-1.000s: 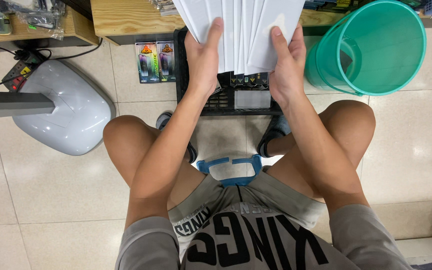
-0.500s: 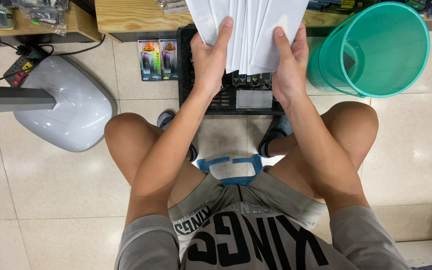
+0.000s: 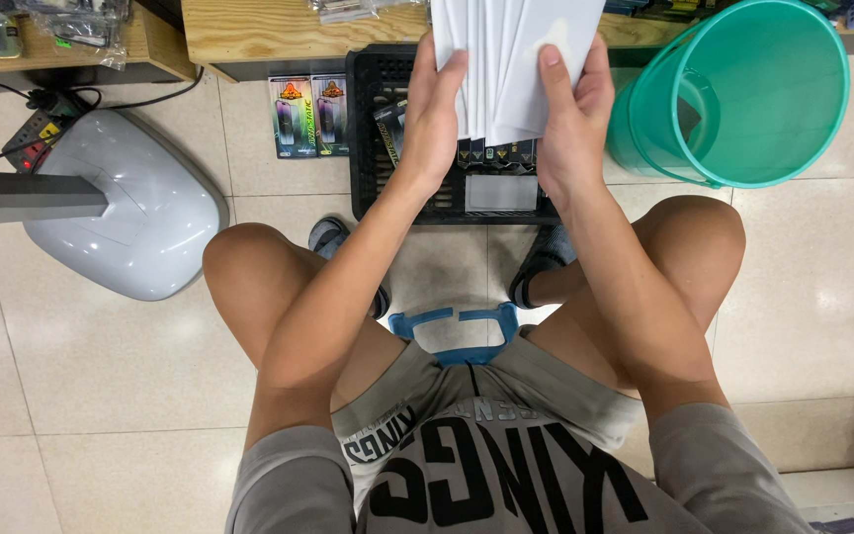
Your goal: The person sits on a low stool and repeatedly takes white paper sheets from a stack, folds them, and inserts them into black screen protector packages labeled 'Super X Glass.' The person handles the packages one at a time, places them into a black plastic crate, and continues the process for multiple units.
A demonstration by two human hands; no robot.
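Both hands hold a fanned stack of white flat packages (image 3: 511, 59) above a black plastic crate (image 3: 368, 129) on the floor. My left hand (image 3: 434, 114) grips the stack's left side, thumb on its face. My right hand (image 3: 572, 114) grips the right side, thumb also on top. The stack's upper part runs out of the frame. Inside the crate, under the stack, lie several small dark packets and a grey one (image 3: 499, 192).
A teal plastic bin (image 3: 743, 94) lies tilted at the right of the crate. Two colourful flat packets (image 3: 308, 114) lie on the tiles left of it. A white rounded base (image 3: 126, 222) stands at left, a wooden shelf edge (image 3: 269, 30) behind. I sit on a blue stool (image 3: 457, 331).
The hands and the white stack sit slightly lower and more to the right in view; the grip is unchanged.
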